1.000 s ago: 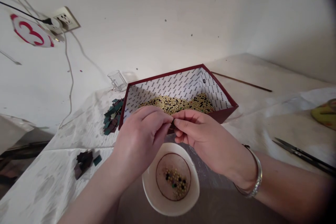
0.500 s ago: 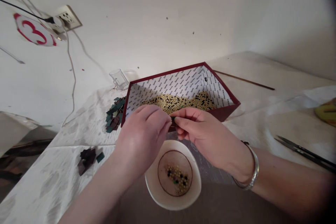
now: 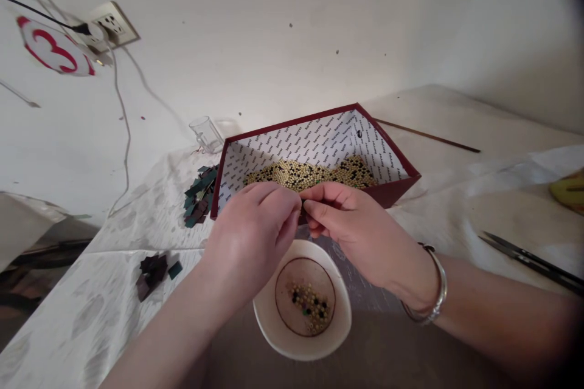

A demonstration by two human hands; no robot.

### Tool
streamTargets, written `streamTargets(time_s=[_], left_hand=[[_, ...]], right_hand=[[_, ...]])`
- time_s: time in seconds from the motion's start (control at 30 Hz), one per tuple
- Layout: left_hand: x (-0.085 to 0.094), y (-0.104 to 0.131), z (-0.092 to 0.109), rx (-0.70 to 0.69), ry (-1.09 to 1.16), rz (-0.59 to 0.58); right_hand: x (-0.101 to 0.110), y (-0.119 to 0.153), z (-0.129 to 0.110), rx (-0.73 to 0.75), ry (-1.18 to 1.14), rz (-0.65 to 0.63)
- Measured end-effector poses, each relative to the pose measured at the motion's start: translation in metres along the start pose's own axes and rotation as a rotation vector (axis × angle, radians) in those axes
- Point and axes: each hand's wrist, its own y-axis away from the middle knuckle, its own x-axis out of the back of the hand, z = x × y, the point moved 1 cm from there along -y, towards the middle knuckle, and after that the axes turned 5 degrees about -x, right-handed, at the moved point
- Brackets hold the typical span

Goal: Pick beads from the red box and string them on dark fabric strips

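nearest, below the wrists, a pale bowl [image 3: 343, 304] holds a loose scatter of yellow and black beads [image 3: 314, 304]; what it rests on is hard to make out. above its far rim the left hand [image 3: 255, 225] and right hand [image 3: 365, 225] meet, with a small dark piece [image 3: 303, 210] between them at the fingertips. the right hand's thumb and forefinger pinch it; the left hand is curled in close, its tips turned away, so i cannot tell whether it grips the piece too. the step in hand looks like fine fingertip work on that piece, and the next move seems to call for a steady pinch and small, careful finger motion. the piece's shape is mostly lost behind the fingers.

beyond, on the cloth-covered counter [image 3: 451, 219], dark scraps [image 3: 152, 273] lie to the left and a slim black tool [image 3: 529, 258] to the right, its end cut off by shadow. a yellow object [image 3: 568, 190] is cropped at the right edge. straight past the hands stands a red-rimmed box [image 3: 392, 191] with more beads [image 3: 296, 175], their near part hidden by the hands; a glass mug [image 3: 207, 134] stands behind its left corner.
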Motion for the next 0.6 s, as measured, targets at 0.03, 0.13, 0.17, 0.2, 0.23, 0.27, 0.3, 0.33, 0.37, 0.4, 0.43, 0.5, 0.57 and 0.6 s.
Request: streamTargets(time_s=[0.03, 0.13, 0.17, 0.2, 0.23, 0.27, 0.3, 0.33, 0.37, 0.4, 0.43, 0.5, 0.57, 0.6], left_hand=[[0.0004, 0.0, -0.0008, 0.01, 0.003, -0.004], [0.0017, -0.0002, -0.003, 0.038, -0.002, -0.002], [0.0019, -0.0003, -0.0033, 0.045, -0.007, 0.005], [0.0019, -0.0004, -0.0033, 0.046, -0.015, 0.012], [0.0017, -0.0006, -0.0029, 0.043, -0.027, 0.017], [0.0012, -0.0007, -0.0022, 0.036, -0.04, 0.019], [0.0005, -0.0008, -0.0013, 0.026, -0.053, 0.021], [-0.0004, -0.001, -0.0001, 0.015, -0.065, 0.023], [-0.0013, -0.0011, 0.0011, 0.004, -0.077, 0.024], [-0.0022, -0.0012, 0.0023, -0.005, -0.089, 0.027], [-0.0031, -0.0013, 0.0033, -0.012, -0.1, 0.029], [-0.0044, -0.0014, 0.0047, -0.017, -0.119, 0.032], [-0.0051, -0.0013, 0.0052, -0.013, -0.131, 0.035], [-0.0053, -0.0012, 0.0053, -0.012, -0.139, 0.036]], right_hand=[[0.0, 0.0, -0.0002, 0.0, 0.003, 0.001], [0.0008, -0.0004, -0.0008, 0.008, 0.008, 0.009], [0.0012, -0.0005, -0.001, 0.012, 0.012, 0.009], [0.0015, -0.0007, -0.0011, 0.017, 0.015, 0.01], [0.0017, -0.0009, -0.001, 0.022, 0.018, 0.009], [0.0018, -0.0012, -0.0009, 0.024, 0.022, 0.009], [0.0019, -0.0015, -0.0007, 0.026, 0.027, 0.009], [0.0017, -0.0017, -0.0004, 0.029, 0.035, 0.007], [0.0016, -0.002, -0.0001, 0.034, 0.042, 0.004], [0.0013, -0.0021, 0.0002, 0.04, 0.05, 0.001], [0.0011, -0.0022, 0.0004, 0.046, 0.058, -0.003], [0.0009, -0.0022, 0.0006, 0.056, 0.076, -0.004], [0.0009, -0.0019, 0.0005, 0.062, 0.1, 0.008], [0.001, -0.0017, 0.0003, 0.064, 0.11, 0.016]])
